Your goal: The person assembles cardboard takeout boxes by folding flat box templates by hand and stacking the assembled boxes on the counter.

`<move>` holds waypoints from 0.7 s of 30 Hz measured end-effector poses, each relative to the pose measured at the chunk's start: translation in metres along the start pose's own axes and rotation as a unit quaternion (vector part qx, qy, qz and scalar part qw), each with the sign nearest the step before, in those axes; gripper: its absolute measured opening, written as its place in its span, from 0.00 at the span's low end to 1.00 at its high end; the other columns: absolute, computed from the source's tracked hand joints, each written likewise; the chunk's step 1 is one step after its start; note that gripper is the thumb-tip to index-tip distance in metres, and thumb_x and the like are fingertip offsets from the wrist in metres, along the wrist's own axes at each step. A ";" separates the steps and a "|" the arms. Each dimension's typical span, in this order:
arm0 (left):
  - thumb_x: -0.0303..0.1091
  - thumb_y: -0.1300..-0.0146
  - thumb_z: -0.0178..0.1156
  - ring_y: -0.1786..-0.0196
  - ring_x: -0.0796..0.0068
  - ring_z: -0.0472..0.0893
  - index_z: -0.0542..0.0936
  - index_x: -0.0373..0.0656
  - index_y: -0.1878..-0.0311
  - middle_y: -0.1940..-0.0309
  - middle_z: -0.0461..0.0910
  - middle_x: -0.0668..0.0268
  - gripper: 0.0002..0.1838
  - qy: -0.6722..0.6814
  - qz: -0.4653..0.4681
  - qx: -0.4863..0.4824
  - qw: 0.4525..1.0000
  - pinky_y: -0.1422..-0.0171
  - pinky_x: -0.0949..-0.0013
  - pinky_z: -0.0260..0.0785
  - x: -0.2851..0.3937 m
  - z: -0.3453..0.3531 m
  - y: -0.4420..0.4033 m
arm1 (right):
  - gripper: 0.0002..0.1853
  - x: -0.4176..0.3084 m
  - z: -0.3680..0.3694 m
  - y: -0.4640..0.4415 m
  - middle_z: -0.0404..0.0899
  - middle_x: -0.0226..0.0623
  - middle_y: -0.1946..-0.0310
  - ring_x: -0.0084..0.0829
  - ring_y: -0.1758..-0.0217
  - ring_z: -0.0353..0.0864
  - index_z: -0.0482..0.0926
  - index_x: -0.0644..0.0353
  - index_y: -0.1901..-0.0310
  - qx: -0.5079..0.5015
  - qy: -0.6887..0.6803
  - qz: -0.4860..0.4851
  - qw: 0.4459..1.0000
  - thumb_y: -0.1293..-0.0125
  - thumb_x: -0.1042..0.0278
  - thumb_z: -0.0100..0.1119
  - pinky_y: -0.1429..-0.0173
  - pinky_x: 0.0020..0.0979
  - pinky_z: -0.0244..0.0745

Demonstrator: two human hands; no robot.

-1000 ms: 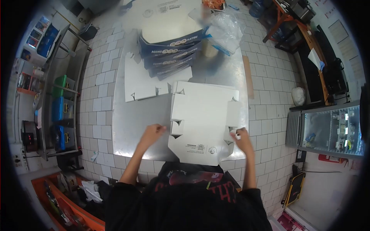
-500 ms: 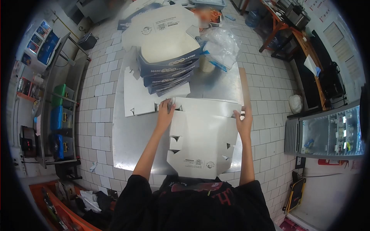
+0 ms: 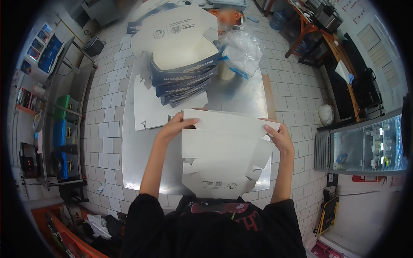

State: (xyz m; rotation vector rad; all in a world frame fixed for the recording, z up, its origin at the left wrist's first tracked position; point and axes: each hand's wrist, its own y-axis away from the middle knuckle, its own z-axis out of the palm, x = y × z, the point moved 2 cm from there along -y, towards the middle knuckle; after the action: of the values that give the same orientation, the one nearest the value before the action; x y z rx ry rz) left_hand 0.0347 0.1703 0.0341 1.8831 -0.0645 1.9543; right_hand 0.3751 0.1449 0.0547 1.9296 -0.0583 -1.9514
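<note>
A white cardboard box blank (image 3: 217, 155) with slots, side flaps and small print lies in front of me on the metal table. My left hand (image 3: 174, 125) grips its far left corner, thumb on top and fingers underneath. At the far right corner my right hand (image 3: 278, 133) pinches the edge the same way. The far panel is lifted and bent up along its crease between my hands. Beyond it rises a stack of folded dark blue and white boxes (image 3: 185, 79), set on more flat white blanks (image 3: 150, 109).
A clear plastic bag (image 3: 243, 47) and a pale cup (image 3: 226, 72) stand right of the stack. Orange items (image 3: 230, 19) lie at the far end. The metal table (image 3: 142, 159) has tiled floor around it; shelving (image 3: 64, 116) stands left, a glass-front fridge (image 3: 365, 146) right.
My hands have moved from resting at the blank's far corners to gripping them. The far panel has come up along its crease and the right side flap has lifted. The view has shifted slightly.
</note>
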 end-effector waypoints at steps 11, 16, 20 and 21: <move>0.35 0.35 0.50 0.68 0.68 0.79 0.74 0.38 0.47 0.73 0.79 0.56 0.16 -0.195 0.075 0.206 0.956 0.60 0.69 0.71 -0.008 0.049 -0.003 | 0.18 -0.056 0.095 0.044 0.77 0.51 0.60 0.34 0.56 0.78 0.69 0.66 0.44 0.104 0.292 0.048 0.949 0.35 0.72 0.46 0.51 0.30 0.72; 0.32 0.35 0.46 0.73 0.53 0.77 0.72 0.35 0.47 0.78 0.76 0.49 0.16 -0.313 0.108 0.315 0.890 0.64 0.59 0.68 -0.012 0.070 -0.011 | 0.31 -0.043 0.155 0.076 0.70 0.61 0.51 0.54 0.49 0.72 0.54 0.69 0.37 0.138 0.419 -0.186 0.878 0.46 0.86 0.43 0.44 0.39 0.68; 0.30 0.36 0.44 0.68 0.47 0.78 0.73 0.33 0.50 0.72 0.78 0.46 0.15 -0.341 0.111 0.362 0.860 0.59 0.55 0.68 -0.029 0.085 -0.024 | 0.35 -0.037 0.170 0.075 0.59 0.63 0.42 0.57 0.40 0.63 0.50 0.75 0.37 0.131 0.455 -0.201 0.858 0.51 0.88 0.42 0.37 0.43 0.61; 0.30 0.36 0.44 0.68 0.47 0.78 0.73 0.33 0.50 0.72 0.78 0.46 0.15 -0.340 0.111 0.361 0.861 0.59 0.55 0.68 -0.025 0.083 -0.027 | 0.35 -0.037 0.172 0.074 0.57 0.63 0.41 0.58 0.39 0.60 0.49 0.75 0.38 0.123 0.448 -0.193 0.864 0.52 0.89 0.41 0.36 0.42 0.60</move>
State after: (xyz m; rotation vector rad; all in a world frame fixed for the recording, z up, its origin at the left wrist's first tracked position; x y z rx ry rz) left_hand 0.1220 0.1612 0.0095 3.1199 0.3031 1.4159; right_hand 0.2257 0.0459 0.1207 3.0166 0.3799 -1.0625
